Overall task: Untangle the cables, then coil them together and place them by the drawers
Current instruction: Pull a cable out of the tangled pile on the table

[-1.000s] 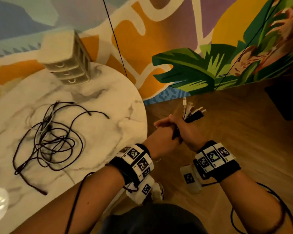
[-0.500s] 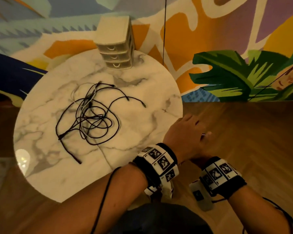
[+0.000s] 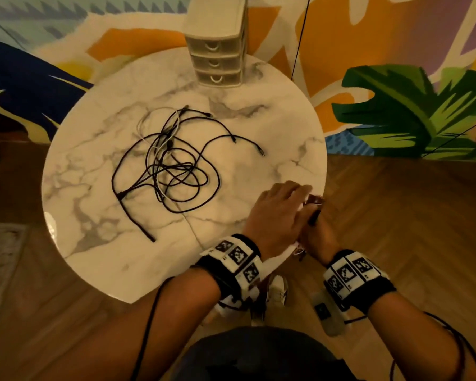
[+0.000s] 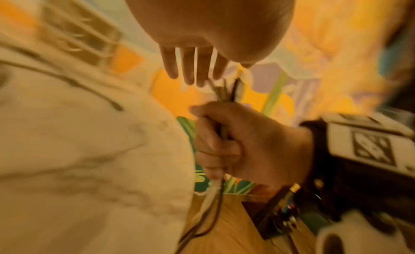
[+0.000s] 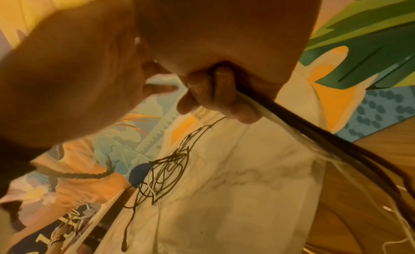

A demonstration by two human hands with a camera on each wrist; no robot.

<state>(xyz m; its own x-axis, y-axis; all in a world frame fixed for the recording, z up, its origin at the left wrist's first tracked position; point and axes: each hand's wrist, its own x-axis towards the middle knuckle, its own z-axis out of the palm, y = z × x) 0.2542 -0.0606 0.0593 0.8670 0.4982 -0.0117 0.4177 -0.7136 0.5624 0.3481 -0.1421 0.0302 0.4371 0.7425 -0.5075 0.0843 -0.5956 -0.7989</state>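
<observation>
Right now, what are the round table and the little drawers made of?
The round table looks like polished marble or a marble-look top: white with grey veins and a glossy glare spot. The little drawers look like cream matte plastic, moulded with curved handles. Neither can be told for sure from the look alone.

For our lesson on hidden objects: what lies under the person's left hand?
Under the left hand, the right hand grips a bundle of cables; their ends stick out above the fist. The head view hides most of this, and how many cables cannot be told.

Round marble table: tangled cables at centre, drawers at far edge.
</observation>
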